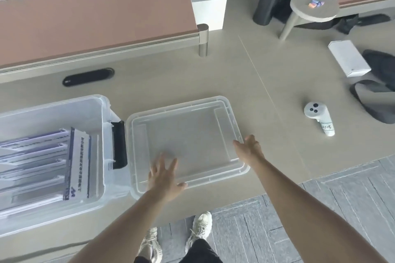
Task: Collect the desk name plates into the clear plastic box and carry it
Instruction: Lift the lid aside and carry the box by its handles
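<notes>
Beige desk [192, 79] under a wide view, grey floor at its near edge. Both hands hold nothing: the left hand [163, 177] spreads its fingers over the near edge of the clear lid [186, 143], and the right hand [249, 147] is open at the lid's right rim. Left of the lid stands the clear plastic box [51, 156], name plates [42, 162] stacked inside, print too blurred to read. Off right lies a white controller [318, 117] tagged "H015".

I see a beige desk [171, 74] with a pink divider [96, 17], a round stool [314, 6] beyond it, and grey carpet tiles [267, 220] under even light.
</notes>
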A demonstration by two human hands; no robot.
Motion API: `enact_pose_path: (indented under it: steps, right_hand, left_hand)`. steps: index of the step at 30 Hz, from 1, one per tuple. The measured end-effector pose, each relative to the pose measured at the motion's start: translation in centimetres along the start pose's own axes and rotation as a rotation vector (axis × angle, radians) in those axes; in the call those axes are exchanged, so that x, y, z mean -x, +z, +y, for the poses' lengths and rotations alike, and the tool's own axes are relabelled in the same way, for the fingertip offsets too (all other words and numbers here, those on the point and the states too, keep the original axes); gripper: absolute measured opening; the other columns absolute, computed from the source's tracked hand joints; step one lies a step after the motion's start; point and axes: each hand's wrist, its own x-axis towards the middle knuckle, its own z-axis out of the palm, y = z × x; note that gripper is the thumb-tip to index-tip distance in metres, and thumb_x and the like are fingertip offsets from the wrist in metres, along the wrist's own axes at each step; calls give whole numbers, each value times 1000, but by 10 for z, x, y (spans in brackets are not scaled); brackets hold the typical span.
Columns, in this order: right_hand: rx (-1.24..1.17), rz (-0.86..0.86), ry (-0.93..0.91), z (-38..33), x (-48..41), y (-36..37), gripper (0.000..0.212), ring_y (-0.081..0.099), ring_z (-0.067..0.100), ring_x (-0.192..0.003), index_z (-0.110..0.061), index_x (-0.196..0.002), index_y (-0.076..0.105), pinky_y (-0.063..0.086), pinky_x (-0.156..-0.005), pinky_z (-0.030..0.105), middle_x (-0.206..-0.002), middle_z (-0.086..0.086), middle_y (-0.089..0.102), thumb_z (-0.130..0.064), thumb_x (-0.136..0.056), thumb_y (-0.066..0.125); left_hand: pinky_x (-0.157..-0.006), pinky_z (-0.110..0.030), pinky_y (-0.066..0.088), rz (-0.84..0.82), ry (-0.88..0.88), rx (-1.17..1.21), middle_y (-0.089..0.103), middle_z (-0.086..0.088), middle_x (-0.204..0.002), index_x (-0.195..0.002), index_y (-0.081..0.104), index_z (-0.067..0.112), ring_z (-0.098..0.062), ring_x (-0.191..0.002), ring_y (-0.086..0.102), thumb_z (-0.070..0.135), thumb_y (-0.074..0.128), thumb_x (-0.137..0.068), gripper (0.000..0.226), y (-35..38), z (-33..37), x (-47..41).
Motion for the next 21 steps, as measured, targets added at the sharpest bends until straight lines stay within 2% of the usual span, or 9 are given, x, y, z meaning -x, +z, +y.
enact_pose_path:
  steps: [1,3,7,10,13,16,18,21]
  right_hand:
    - [-25,-10,21,-1,-3,-1,47,60,32,-95,-6,-111,52,42,-70,31,-105,16,61,-38,-77,51]
    - [-67,-36,65,-1,-12,-1,44,54,27,-83,-11,-102,49,40,-69,29,-96,12,55,-43,-73,53]
    - [-117,-29,112,4,-24,2,67,57,29,-77,0,-113,55,42,-67,30,-88,12,53,-47,-66,54]
    - [-157,-57,122,4,-22,-4,62,56,28,-75,0,-115,57,41,-63,28,-90,12,59,-44,-72,58]
    - [-222,-89,144,-2,-14,-15,44,51,26,-66,-2,-102,60,36,-56,27,-86,11,60,-40,-80,59]
    - [-181,-123,149,-14,-3,-30,24,34,20,-49,-8,-76,52,27,-45,24,-64,4,44,-29,-88,54]
    - [-207,-149,98,-28,7,-43,22,32,19,-47,-9,-76,48,27,-41,22,-62,3,41,-23,-93,49]
    - [-172,-64,-32,-54,11,-61,28,43,21,-49,-5,-83,60,32,-47,22,-71,8,54,-30,-92,49]
  left_hand:
    - [-116,-51,22,6,0,-17,-17,-8,-162,-153,10,37,-39,-149,-5,62,62,-81,92,0,0,-2]
    - [-117,-49,22,11,6,-64,-17,-8,-162,-154,8,38,-38,-149,-5,62,60,-82,92,-1,-2,-5]
    - [-115,-47,27,-6,28,-154,-13,-11,-163,-154,6,38,-39,-148,5,62,59,-84,91,-6,-1,-7]
    - [-113,-47,33,-8,45,-176,-9,-11,-163,-154,8,37,-38,-147,10,63,60,-83,92,-11,-1,-4]
    - [-114,-50,33,-34,72,-138,-12,-9,-163,-155,6,36,-39,-148,6,68,56,-82,94,-17,-3,1]
    - [-115,-57,25,-115,75,-52,-22,-5,-162,-155,-2,37,-38,-149,-9,79,54,-72,109,-25,-7,7]
    - [-114,-59,23,-160,103,-74,-29,-4,-160,-153,-13,37,-38,-148,-15,82,64,-59,129,-30,-8,10]
    - [-114,-55,30,-115,182,-273,-27,-5,-160,-147,-29,36,-42,-148,-11,67,80,-55,147,-29,-5,16]
